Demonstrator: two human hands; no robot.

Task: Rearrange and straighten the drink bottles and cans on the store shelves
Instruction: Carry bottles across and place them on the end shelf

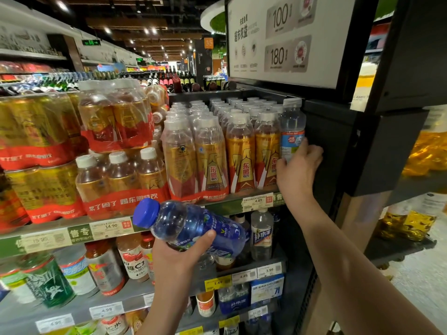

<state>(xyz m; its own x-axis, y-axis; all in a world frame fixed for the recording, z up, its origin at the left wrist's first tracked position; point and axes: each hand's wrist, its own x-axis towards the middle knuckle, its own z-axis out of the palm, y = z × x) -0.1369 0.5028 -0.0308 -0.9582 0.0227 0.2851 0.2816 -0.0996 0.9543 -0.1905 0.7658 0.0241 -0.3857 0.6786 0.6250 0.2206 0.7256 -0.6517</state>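
My left hand (181, 255) grips a blue drink bottle (191, 226) with a blue cap, held tilted in front of the shelf edge with the cap pointing up-left. My right hand (297, 168) is wrapped around the lower part of a clear bottle with a light-blue label and white cap (291, 126). That bottle stands upright at the right end of the upper shelf, against the black side panel. Beside it stand rows of gold-and-red labelled drink bottles (242, 153) with white caps.
Shrink-wrapped packs of gold bottles and cans (79, 153) fill the shelf's left side. Below are mixed bottles (131, 259) and a clear white-labelled bottle (262, 235). Price tags line the green shelf edge (257, 200). A black sign frame (338, 76) hangs above right.
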